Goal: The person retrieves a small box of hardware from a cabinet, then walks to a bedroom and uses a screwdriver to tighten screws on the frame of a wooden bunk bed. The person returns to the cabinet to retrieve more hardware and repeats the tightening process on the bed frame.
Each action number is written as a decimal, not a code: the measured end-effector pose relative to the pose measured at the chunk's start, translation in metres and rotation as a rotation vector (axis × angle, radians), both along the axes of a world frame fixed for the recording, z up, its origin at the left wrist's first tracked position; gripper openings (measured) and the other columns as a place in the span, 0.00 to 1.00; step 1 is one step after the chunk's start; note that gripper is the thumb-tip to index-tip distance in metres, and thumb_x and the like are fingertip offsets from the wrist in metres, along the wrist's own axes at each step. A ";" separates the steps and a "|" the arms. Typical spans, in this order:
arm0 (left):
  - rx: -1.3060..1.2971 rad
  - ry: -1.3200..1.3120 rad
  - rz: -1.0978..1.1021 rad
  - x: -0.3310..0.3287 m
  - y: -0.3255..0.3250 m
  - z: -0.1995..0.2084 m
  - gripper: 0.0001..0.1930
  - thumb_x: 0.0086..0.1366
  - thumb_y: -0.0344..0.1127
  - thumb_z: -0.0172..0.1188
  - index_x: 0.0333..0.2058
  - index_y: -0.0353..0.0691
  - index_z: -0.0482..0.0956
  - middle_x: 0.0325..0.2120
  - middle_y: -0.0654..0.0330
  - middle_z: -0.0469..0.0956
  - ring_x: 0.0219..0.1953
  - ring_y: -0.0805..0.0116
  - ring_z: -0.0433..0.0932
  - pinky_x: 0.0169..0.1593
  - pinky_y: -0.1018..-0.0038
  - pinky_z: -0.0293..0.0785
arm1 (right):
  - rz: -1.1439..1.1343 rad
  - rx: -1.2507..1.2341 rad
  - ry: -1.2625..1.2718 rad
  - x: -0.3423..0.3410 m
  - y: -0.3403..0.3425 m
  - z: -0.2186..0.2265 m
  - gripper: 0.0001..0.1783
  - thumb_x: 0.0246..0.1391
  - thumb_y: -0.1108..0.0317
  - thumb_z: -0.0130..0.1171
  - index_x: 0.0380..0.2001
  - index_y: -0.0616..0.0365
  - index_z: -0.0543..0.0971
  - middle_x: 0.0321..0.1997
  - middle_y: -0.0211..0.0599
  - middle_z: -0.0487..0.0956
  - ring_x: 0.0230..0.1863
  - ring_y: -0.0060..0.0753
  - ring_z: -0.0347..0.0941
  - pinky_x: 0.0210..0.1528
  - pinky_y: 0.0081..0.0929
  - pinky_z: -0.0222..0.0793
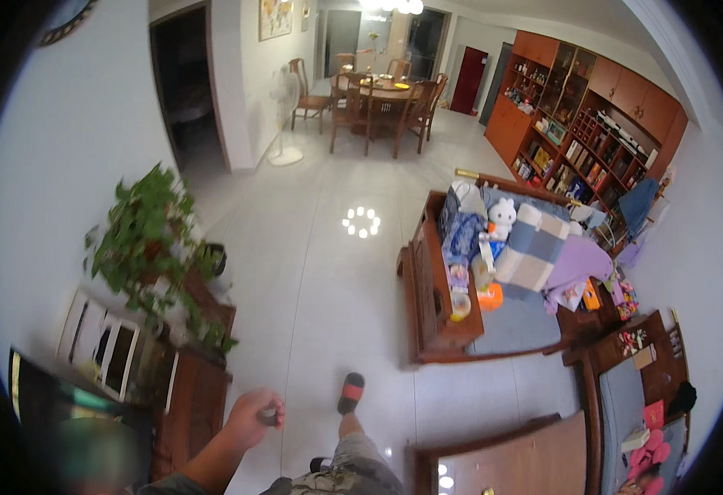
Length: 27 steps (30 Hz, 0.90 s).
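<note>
My left hand (pixel 254 414) hangs in the air at the lower left, its fingers curled in. A small dark thing (pixel 269 418) shows at the curled fingers; its kind is too small to make out. Nearest to the hand is a reddish-brown wooden cabinet (pixel 192 408), apart from it. No part of my right hand shows. Below, one foot in a black and red slipper (pixel 351 393) is set forward on the tiled floor (pixel 295 313).
A wooden sofa (pixel 448 330) piled with cushions and a white plush toy (pixel 502 216) stands right, beyond a low table (pixel 526 462). Left are a leafy potted plant (pixel 143 239) and a white fan (pixel 283 124). A round dining table (pixel 370 87) with chairs stands far off.
</note>
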<state>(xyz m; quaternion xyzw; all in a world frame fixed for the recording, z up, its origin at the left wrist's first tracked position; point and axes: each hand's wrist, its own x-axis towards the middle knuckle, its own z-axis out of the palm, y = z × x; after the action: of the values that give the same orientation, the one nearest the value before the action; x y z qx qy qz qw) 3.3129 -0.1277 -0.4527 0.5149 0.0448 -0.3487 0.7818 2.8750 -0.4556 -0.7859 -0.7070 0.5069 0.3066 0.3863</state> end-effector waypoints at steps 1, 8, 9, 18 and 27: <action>0.022 -0.043 -0.007 0.048 -0.025 -0.007 0.17 0.67 0.44 0.55 0.30 0.35 0.76 0.26 0.55 0.75 0.28 0.60 0.74 0.33 0.65 0.73 | -0.019 0.010 -0.016 0.050 -0.019 -0.004 0.15 0.62 0.61 0.56 0.46 0.61 0.77 0.44 0.47 0.77 0.42 0.34 0.73 0.42 0.35 0.72; 1.192 -0.334 -0.515 0.264 -0.024 -0.272 0.19 0.68 0.48 0.50 0.28 0.39 0.81 0.24 0.55 0.80 0.31 0.51 0.79 0.39 0.54 0.73 | 0.143 0.094 -0.151 0.405 -0.181 -0.049 0.20 0.61 0.66 0.56 0.54 0.63 0.73 0.56 0.53 0.72 0.51 0.37 0.71 0.48 0.37 0.73; 1.248 -0.372 -1.006 0.280 -0.006 -0.295 0.22 0.69 0.52 0.45 0.34 0.44 0.82 0.32 0.54 0.82 0.34 0.51 0.79 0.45 0.53 0.73 | 0.215 0.056 -0.264 0.436 -0.229 -0.076 0.20 0.61 0.67 0.57 0.55 0.63 0.72 0.57 0.54 0.72 0.53 0.37 0.70 0.49 0.37 0.73; 1.518 0.220 -0.923 0.583 -0.115 -0.297 0.16 0.65 0.44 0.49 0.38 0.41 0.81 0.36 0.51 0.82 0.41 0.49 0.79 0.47 0.53 0.75 | -0.262 0.115 -1.231 1.030 -0.521 0.186 0.10 0.62 0.67 0.55 0.35 0.64 0.80 0.22 0.28 0.76 0.24 0.18 0.71 0.25 0.22 0.67; 1.314 -0.749 -0.522 1.163 -0.650 -0.246 0.19 0.67 0.49 0.52 0.41 0.40 0.81 0.37 0.48 0.82 0.43 0.46 0.79 0.46 0.57 0.76 | -0.302 -0.068 -1.070 1.257 -0.685 0.235 0.13 0.60 0.64 0.59 0.39 0.65 0.79 0.34 0.41 0.80 0.34 0.30 0.73 0.38 0.31 0.72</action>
<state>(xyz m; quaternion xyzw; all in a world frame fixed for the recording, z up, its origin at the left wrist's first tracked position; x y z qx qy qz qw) 4.4759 -0.7777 -0.6989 0.9470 -0.1462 -0.2265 0.1747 4.1323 -1.1407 -0.5510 -0.6956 0.3455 -0.1707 0.6063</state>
